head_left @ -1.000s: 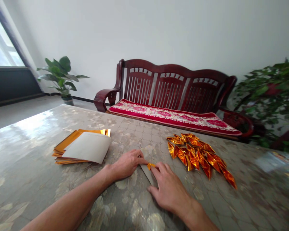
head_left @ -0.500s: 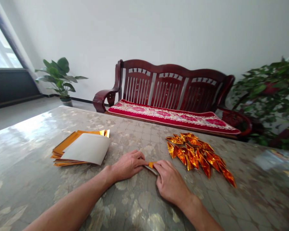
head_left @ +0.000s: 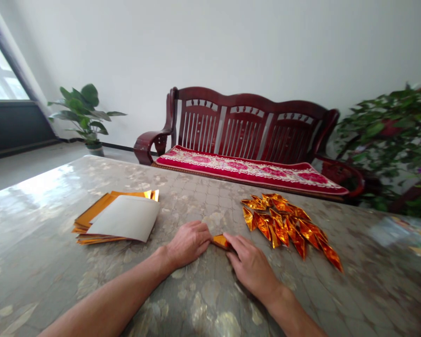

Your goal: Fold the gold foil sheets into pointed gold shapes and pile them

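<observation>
Gold foil covered all that we could see of the small folded piece (head_left: 219,241) between our hands, whereas a second earlier a broad pale flap had lain along its near edge, and half a second earlier only a thin pale strip; we took this to mean that the flap had been rolled under or over and that the piece had come a fold closer to a narrow, closed shape. It lay low over the patterned table (head_left: 182,299), midway between the paper stack (head_left: 126,217) on our left and the group of folded gold shapes (head_left: 284,224) on our right, both unchanged. Our left hand (head_left: 190,243) rested with its fingers bunched close together, touching the left end of the piece, though we could not tell whether their hidden tips were gripping it. Our right hand (head_left: 252,269) seemed to pinch the other end, its forefinger over the foil and its thumb tucked on the near side. We judged that the crease needed steady pressure, since the foil could spring back if either end came loose
</observation>
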Demonstrator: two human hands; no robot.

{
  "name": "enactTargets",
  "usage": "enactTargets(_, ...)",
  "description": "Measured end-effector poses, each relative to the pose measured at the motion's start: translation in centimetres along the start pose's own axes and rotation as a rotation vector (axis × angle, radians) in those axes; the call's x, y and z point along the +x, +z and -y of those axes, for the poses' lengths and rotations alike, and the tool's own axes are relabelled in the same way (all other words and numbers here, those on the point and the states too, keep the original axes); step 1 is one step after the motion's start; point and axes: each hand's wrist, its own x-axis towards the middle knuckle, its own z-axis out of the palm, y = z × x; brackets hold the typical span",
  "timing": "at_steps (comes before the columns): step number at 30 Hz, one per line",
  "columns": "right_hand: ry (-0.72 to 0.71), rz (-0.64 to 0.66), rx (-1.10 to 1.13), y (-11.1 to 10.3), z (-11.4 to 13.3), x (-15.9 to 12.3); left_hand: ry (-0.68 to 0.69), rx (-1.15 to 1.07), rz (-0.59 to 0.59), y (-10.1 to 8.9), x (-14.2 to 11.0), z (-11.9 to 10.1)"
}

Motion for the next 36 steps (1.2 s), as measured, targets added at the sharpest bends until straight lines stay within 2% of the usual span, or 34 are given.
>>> enactTargets(7,-0.032,-0.14,-0.057,0.3,-0.7,0.2,-0.001,-0.025,-0.003,0.2,0.2,-0.1)
enactTargets(11,-0.03,-0.123,-0.067,0.2,-0.6,0.1,0.038,-0.08,0.013,0.2,0.5,-0.3)
enactTargets(18,0.02,-0.056,-0.118,-0.3,0.0,0.0,0.017,-0.075,0.028,0.0,0.6,-0.8)
enactTargets(25,0.049,0.008,-0.119,-0.5,-0.5,0.8,-0.152,-0.164,0.012,0.1,0.7,-1.1)
enactTargets(36,0.202,0.046,-0.006,0.0,-0.8,1.6,-0.389,-0.167,0.09,-0.3,1.4,-1.7)
